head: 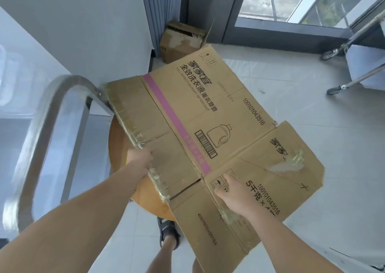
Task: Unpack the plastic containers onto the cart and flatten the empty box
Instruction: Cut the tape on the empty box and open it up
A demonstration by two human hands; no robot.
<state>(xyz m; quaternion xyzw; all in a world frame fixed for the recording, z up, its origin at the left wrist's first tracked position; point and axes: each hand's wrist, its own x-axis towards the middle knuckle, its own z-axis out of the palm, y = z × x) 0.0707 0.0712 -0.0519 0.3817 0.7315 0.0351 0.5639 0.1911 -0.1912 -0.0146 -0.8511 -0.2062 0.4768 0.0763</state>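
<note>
Room: grey floor tiles (312,147), pale walls, and a dark-framed window (291,1) at the far side.
Box: your box (208,116) is already flat, a brown sheet printed with laundry detergent text, a pink stripe, a barcode and a bottle drawing. Its flaps are spread out, and torn clear tape clings to several edges.
Where it is: you hold it out in front of you, tilted a little, over a round wooden desk (145,201). You cannot tell whether the cardboard touches the wood.
Left hand: your left hand (139,160) grips the near left edge of the box where two flaps meet, with the fingers curled round the cardboard.
Right hand: your right hand (233,191) lies on the printed top of the near right panel, with the fingers stretched out and the thumb spread. It presses rather than grasps.
Cart: the cart (52,126) stands at your left. Its curved steel handle is just beside the far left flap, and what it carries is too blurred to name.
Corner: a second cardboard box (183,41) sits open against the wall, beyond the flattened one.
Right side: another trolley (354,64) on castors stands well apart.
Below: your foot in a dark sandal (168,231) is on the tiles beneath the cardboard.
</note>
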